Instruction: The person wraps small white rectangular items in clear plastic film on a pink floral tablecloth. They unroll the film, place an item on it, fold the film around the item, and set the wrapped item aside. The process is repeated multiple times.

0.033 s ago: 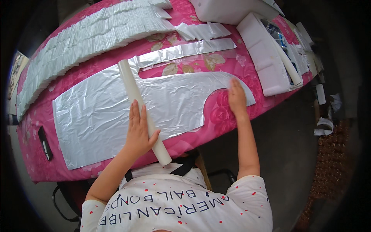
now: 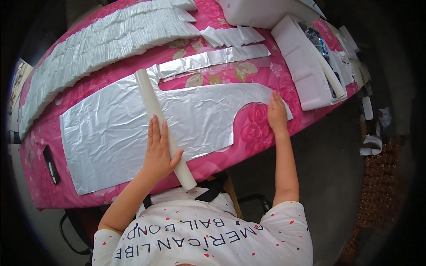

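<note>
One silver plastic bag (image 2: 106,137) lies flat on the pink surface (image 2: 255,127), probably light, limp and slippery, best taken by its handles (image 2: 215,59), with one pale roller (image 2: 151,101) across it under my spread left hand (image 2: 159,153), my right hand (image 2: 277,114) flat, fingers straight, at one handle.

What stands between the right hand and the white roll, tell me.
Nothing raised is visible between the right hand, over the narrow end of the silver sheet, and the white roll: only the flat, wrinkled sheet and the pink tablecloth at its cutout. The left hand lies on the roll.
</note>
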`<state>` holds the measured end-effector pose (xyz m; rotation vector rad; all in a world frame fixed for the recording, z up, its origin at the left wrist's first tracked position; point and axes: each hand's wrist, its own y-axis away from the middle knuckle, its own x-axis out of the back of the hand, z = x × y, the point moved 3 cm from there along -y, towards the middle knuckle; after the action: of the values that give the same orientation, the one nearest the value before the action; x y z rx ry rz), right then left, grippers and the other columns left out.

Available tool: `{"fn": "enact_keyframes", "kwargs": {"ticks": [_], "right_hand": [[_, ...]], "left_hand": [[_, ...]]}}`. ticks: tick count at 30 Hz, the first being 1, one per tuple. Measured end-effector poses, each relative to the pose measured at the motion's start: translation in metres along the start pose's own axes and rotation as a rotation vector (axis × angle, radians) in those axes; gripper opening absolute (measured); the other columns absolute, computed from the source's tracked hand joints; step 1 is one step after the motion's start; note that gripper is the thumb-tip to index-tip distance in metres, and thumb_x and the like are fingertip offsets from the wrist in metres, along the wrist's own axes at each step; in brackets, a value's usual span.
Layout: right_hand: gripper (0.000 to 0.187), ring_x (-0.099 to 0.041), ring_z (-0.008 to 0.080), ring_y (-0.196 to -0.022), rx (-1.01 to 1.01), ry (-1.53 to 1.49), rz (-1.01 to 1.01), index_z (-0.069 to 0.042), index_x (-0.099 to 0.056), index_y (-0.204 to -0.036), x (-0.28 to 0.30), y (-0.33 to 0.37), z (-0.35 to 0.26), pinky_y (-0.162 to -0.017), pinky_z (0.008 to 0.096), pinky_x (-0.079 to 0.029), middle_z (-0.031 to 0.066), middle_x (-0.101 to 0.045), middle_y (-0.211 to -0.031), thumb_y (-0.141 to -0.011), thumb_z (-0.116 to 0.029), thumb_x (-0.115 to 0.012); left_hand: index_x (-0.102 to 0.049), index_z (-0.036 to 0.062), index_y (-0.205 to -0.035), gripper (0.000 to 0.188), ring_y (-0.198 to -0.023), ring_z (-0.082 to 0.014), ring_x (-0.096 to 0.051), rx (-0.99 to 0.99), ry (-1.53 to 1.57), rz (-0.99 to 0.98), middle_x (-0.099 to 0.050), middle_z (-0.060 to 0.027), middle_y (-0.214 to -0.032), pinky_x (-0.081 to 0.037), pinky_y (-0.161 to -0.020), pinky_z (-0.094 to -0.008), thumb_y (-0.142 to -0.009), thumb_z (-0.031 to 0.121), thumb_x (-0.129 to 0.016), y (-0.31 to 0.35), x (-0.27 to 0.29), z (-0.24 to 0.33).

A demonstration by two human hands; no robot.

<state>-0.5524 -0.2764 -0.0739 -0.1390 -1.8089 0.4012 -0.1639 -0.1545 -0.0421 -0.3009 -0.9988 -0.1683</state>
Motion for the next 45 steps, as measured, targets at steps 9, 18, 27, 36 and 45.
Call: {"fn": "enact_keyframes", "kwargs": {"ticks": [9, 18, 27, 36, 45], "right_hand": [[0.027, -0.051, 0.0296, -0.114, -0.041, 0.193, 0.086, 0.0, -0.059, -0.109, 0.012, 0.009, 0.016, -0.095, 0.0373, -0.04, 0.0155, -0.056, -0.12, -0.085, -0.01, -0.051], [0.017, -0.058, 0.0264, -0.102, -0.022, 0.201, 0.163, -0.002, -0.062, -0.095, 0.017, 0.005, 0.012, -0.086, 0.0392, -0.043, 0.0102, -0.064, -0.102, -0.082, -0.01, -0.055], [0.011, -0.06, 0.021, -0.062, -0.285, -0.058, 0.143, -0.003, -0.059, -0.082, 0.036, -0.002, -0.027, -0.055, 0.0309, -0.046, 0.0073, -0.064, -0.077, -0.08, -0.013, -0.061], [0.022, -0.047, 0.0029, -0.059, -0.378, -1.113, -0.32, -0.004, -0.063, -0.1, 0.004, 0.004, -0.181, -0.051, 0.0203, -0.04, -0.0029, -0.057, -0.069, -0.08, -0.01, -0.066], [0.041, -0.06, 0.0251, -0.074, 0.204, -0.966, -0.567, -0.002, -0.056, -0.114, 0.024, 0.055, -0.32, -0.066, 0.032, -0.047, 0.0136, -0.063, -0.089, -0.078, -0.017, -0.066]], "left_hand": [[-0.012, -0.0031, -0.14, 0.083, -0.135, -0.0445, -0.002, 0.019, 0.019, -0.014, -0.001, -0.0285, -0.145, -0.01, -0.109, -0.0479, -0.078, 0.026, -0.06, -0.002, 0.0, 0.003], [-0.014, -0.0052, -0.139, 0.085, -0.135, -0.0451, -0.004, 0.011, 0.01, -0.025, -0.003, -0.0296, -0.145, -0.012, -0.109, -0.048, -0.076, 0.025, -0.062, -0.003, 0.001, 0.005], [-0.016, -0.0079, -0.137, 0.085, -0.134, -0.0458, -0.005, 0.021, 0.011, -0.033, -0.005, -0.0308, -0.144, -0.014, -0.109, -0.0471, -0.075, 0.026, -0.064, -0.003, 0.002, 0.007], [-0.023, -0.0031, -0.137, 0.073, -0.133, -0.0368, -0.019, 0.007, 0.264, 0.08, -0.017, -0.0266, -0.142, -0.022, -0.106, -0.0435, -0.08, 0.025, -0.06, -0.003, 0.01, 0.009], [-0.059, 0.0038, -0.103, 0.025, -0.072, -0.0143, -0.061, 0.777, 1.534, -0.276, -0.064, -0.0047, -0.082, -0.049, -0.065, -0.0277, -0.085, 0.021, -0.06, 0.012, 0.027, -0.04]]}}
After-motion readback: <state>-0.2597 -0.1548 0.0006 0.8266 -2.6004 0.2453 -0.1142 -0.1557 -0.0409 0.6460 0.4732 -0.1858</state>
